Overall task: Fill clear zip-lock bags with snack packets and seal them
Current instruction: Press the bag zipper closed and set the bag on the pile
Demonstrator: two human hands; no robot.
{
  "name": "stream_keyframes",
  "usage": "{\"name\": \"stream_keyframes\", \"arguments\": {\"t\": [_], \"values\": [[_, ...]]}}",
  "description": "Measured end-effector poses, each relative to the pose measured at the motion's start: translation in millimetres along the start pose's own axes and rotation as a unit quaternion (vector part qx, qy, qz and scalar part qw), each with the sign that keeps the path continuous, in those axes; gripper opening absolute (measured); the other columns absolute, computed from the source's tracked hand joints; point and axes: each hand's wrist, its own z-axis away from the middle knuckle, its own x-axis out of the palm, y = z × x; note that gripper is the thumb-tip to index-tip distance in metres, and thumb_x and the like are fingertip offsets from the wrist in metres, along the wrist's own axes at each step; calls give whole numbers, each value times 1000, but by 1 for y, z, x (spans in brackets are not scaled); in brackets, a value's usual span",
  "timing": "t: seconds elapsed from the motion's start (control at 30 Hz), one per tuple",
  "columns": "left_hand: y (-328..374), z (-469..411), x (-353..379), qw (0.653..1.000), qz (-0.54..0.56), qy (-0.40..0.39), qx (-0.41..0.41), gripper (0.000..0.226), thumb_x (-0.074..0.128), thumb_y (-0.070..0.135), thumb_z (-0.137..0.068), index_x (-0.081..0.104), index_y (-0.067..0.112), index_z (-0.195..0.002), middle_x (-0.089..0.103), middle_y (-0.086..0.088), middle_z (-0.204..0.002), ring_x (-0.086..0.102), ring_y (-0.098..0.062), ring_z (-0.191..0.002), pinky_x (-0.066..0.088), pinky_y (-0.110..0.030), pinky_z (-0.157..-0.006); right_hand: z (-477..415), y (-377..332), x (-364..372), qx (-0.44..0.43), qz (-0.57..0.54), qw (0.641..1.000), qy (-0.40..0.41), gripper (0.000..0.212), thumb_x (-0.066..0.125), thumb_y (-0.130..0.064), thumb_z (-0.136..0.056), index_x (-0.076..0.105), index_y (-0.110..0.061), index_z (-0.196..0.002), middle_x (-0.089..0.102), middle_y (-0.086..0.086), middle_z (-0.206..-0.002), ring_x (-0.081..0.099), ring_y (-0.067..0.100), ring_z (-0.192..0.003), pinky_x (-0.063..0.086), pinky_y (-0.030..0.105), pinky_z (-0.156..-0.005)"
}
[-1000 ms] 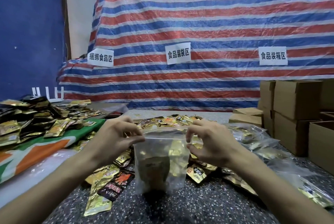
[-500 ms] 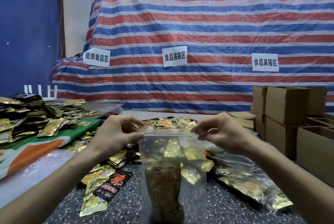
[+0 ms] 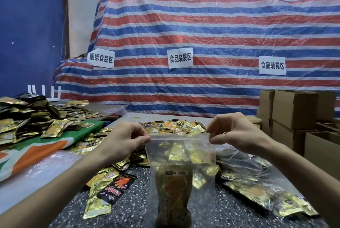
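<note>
Bag (image 3: 182, 156) stretched wider, right hand (image 3: 237, 132) slid outward

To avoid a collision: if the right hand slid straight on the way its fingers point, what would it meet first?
Probably the left hand. The right hand points left along the top of the bag, which both hands pinch; nothing else seems between them.

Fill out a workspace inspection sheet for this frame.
Surface: speckled dark tabletop.
Job's things: clear zip-lock bag held upright, a snack packet inside; loose snack packets around; filled bags at right.
Clutter: green-orange cloth under a packet heap, left.
Hands: left hand pinches the bag's top left corner, right hand the top right.
Cables: nothing seen.
Surroundings: striped tarp with three paper signs, cardboard boxes right, white router far left.
</note>
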Motion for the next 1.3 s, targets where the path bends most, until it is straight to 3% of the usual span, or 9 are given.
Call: {"name": "stream_keyframes", "arguments": {"t": [0.13, 0.2, 0.3, 0.37, 0.47, 0.63, 0.87, 1.07, 1.3], "values": [[2, 0, 4, 999, -13, 21, 29, 11, 68, 22, -92, 69, 19, -82, 67, 1, -73, 57, -6, -62, 47, -26, -58, 1, -2, 2, -5, -2, 1000, 29, 23, 65, 19, -76, 65, -2, -85, 70, 8, -72, 64, 12, -66, 54, 23, -67], [4, 2, 6, 998, -13, 29, 51, 11, 69, 21, -91, 69, 20, -81, 66, 3, -72, 56, -6, -61, 46, -23, -55, 2, -6, 3, -5, 42, 999, 8, 19, 71, -2, -77, 67, -12, -94, 70, 3, -77, 63, 5, -67, 52, 20, -67], [9, 6, 11, 996, -7, 29, 90, 9, 70, 16, -90, 69, 20, -82, 68, 6, -76, 61, -8, -71, 50, -23, -61, -2, -15, 12, -1, 135, 989, -60, 46, 67, -46, -73, 62, -29, -116, 68, -12, -101, 61, -6, -88, 50, 14, -76], [13, 7, 14, 992, -13, 32, 121, 11, 71, 13, -89, 68, 21, -82, 68, 10, -78, 63, -6, -75, 49, -17, -63, -9, -21, 23, -33, 181, 980, -78, 57, 66, -59, -76, 58, -33, -126, 61, -20, -118, 55, -10, -104, 45, 14, -84], [19, 8, 17, 987, -18, 32, 156, 11, 72, 11, -88, 69, 20, -83, 67, 12, -78, 63, -3, -76, 48, -14, -63, -21, -33, 42, -95, 207, 971, -75, 49, 73, -51, -84, 62, -28, -126, 61, -18, -124, 54, -6, -110, 43, 13, -88], [15, 8, 19, 991, 11, 34, 132, 9, 71, 13, -89, 71, 21, -84, 69, 9, -76, 64, -5, -73, 49, -19, -63, -31, -45, 71, -136, 221, 965, -40, 8, 71, -25, -89, 77, -23, -93, 74, -7, -90, 67, 8, -83, 57, 38, -77], [5, 11, 17, 991, 81, 27, 98, 4, 71, 18, -89, 72, 16, -85, 69, 0, -76, 61, -8, -66, 49, -22, -60, -29, -47, 84, -139, 237, 961, -18, 8, 67, -29, -90, 74, -27, -91, 71, -10, -87, 65, 11, -82, 57, 41, -73], [4, 13, 19, 991, 9, -18, 133, 7, 59, 21, -97, 66, 21, -96, 67, 9, -84, 63, -10, -75, 52, -27, -63, -26, -47, 90, -137, 313, 940, 0, 9, 57, -34, -93, 63, -28, -94, 67, -7, -85, 61, 15, -80, 55, 42, -73], [6, 17, 27, 987, 18, 50, 150, 19, 62, 5, -93, 66, 19, -82, 62, 8, -69, 50, -7, -59, 37, -23, -51, -23, -44, 90, -135, 328, 935, 9, 8, 55, -35, -95, 60, -28, -94, 66, -9, -89, 58, 14, -82, 47, 33, -68]]}}
